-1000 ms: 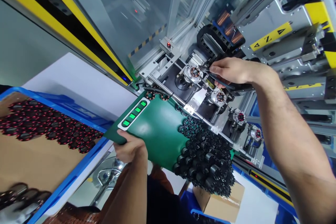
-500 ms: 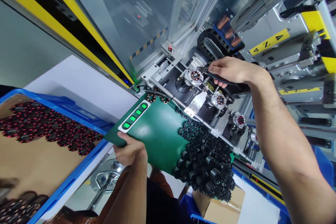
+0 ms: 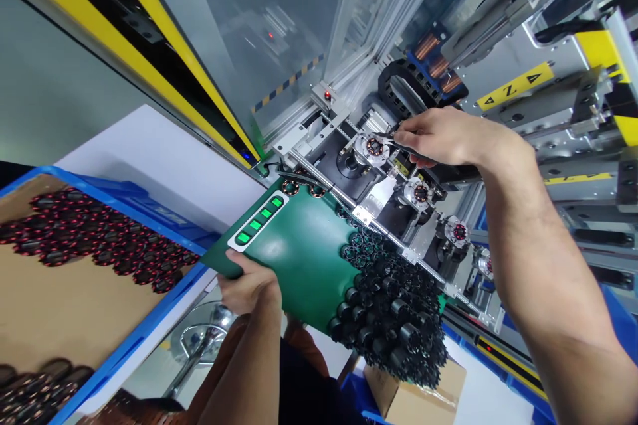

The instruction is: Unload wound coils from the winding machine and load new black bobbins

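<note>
Right hand is edging slightly closer to the copper-wound stator seated in the end holder, fingers closed around dark pliers, so work there looks ongoing, while left hand is resting at the green tabletop edge, grip unclear from here.

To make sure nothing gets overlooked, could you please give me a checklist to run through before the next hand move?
1. Right hand has hold of the black tool: ok.
2. Tool tip touching the copper-wound ring: cannot tell; it is close, but contact is unclear.
3. Ring fully seated on its fixture: cannot tell; it sits there, fit unclear.
4. Left hand away from the fixture: ok, at the edge of the green surface.
5. Four lights on the panel lit: ok, green.
6. Green surface free of loose parts: not ok; black parts are heaped there.
</note>
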Tool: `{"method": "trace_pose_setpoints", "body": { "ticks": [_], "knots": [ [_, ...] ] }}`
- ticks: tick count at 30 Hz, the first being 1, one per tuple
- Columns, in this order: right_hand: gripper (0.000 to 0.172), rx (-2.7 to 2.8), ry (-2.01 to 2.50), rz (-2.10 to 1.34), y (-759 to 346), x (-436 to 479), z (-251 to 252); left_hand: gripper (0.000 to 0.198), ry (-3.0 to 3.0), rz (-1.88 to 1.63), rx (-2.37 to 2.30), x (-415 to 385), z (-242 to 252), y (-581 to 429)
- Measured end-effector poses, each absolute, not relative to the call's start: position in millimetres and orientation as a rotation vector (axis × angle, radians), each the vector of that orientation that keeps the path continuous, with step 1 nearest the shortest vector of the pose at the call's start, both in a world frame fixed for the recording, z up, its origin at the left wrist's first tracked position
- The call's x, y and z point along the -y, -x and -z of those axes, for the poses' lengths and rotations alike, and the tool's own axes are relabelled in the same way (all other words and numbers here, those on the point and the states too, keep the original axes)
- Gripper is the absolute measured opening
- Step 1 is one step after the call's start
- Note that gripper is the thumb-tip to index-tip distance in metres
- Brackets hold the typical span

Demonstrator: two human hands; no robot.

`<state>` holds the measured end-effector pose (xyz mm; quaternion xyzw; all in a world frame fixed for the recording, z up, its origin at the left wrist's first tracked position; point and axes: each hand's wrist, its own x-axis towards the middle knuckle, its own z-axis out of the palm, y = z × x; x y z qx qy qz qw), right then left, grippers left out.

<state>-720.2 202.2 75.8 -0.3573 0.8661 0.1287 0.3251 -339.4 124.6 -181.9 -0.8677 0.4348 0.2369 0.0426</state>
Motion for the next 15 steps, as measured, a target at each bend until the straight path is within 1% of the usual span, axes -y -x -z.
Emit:
{"method": "trace_pose_setpoints", "body": {
  "ticks": [3,11,15],
  "knots": [
    [0.036,-2.264,0.895,-0.373,714,-192,-75,0.089,2.653,-0.714,-1.351,-125,182,340],
    [0.039,-2.257,0.842,-0.424,710,-181,-80,0.092,2.601,-0.730,-1.351,-125,177,342],
    [0.039,-2.309,0.799,-0.464,714,-181,-73,0.089,2.627,-0.724,-1.310,-123,172,346]
  ]
}}
